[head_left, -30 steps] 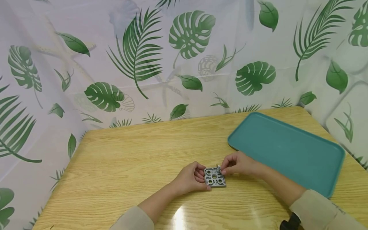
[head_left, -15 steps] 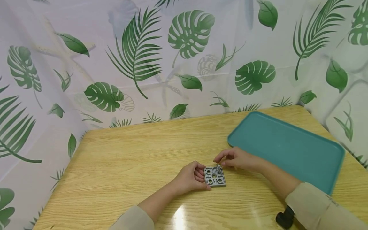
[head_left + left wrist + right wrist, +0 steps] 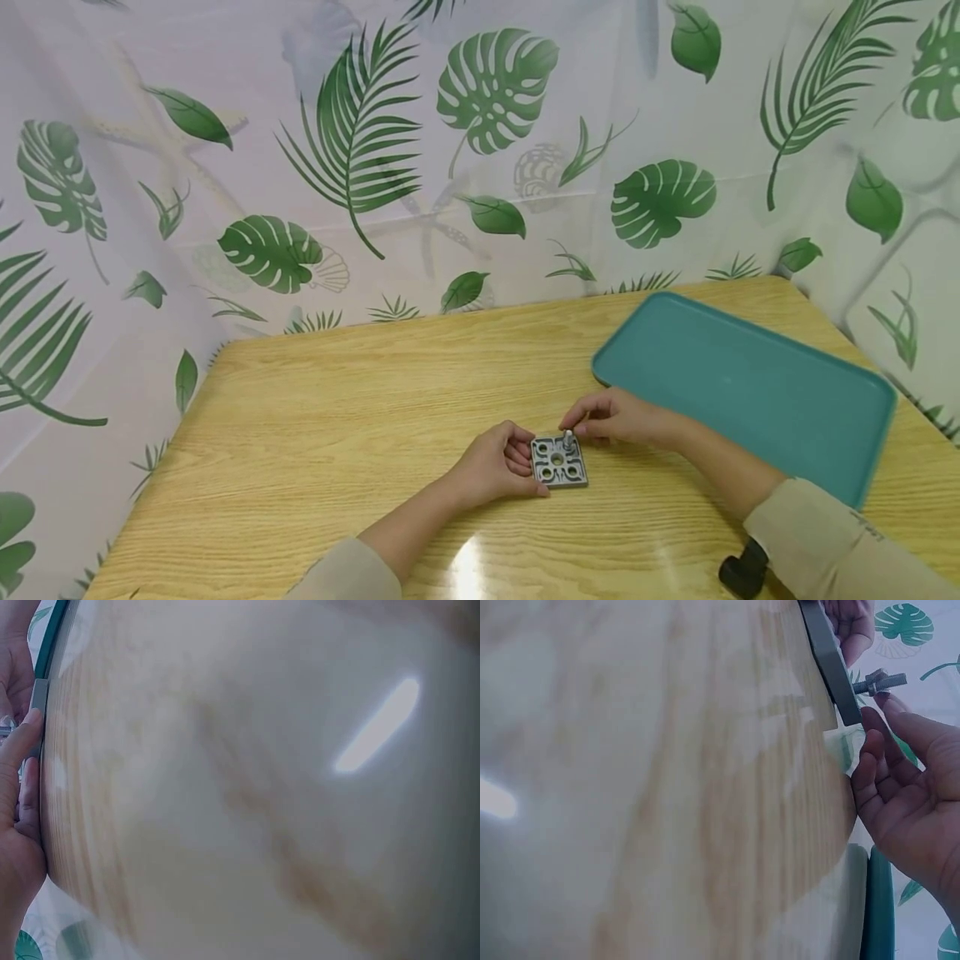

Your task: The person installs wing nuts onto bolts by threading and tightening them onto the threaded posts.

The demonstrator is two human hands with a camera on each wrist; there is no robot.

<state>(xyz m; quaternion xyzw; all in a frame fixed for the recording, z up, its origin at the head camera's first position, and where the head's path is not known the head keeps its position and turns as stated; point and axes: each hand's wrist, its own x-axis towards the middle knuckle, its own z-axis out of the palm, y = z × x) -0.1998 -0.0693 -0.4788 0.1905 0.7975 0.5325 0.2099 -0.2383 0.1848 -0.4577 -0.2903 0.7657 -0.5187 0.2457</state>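
A square grey metal plate (image 3: 558,471) with several round holes lies low over the table in the head view. My left hand (image 3: 487,468) grips its left edge, thumb along the near side and fingers curled at the far side. A silver bolt (image 3: 568,438) stands upright in the plate's far right hole. The right wrist view shows a nut (image 3: 876,679) on its thread, partway along. My right hand (image 3: 626,417) is bent at the far right corner of the plate. One fingertip (image 3: 883,697) touches the nut or is very close to it; whether a second finger pinches it is hidden.
A teal tray (image 3: 750,375) lies at the right of the wooden table (image 3: 337,417), beyond my right forearm. A leaf-print cloth (image 3: 420,167) hangs behind and beside the table. A black camera mount (image 3: 742,571) sits under my right sleeve.
A second ago my right fingers pinched the bolt from the right. They have since let go and shifted to its far side. My left hand and the plate have stayed in place.
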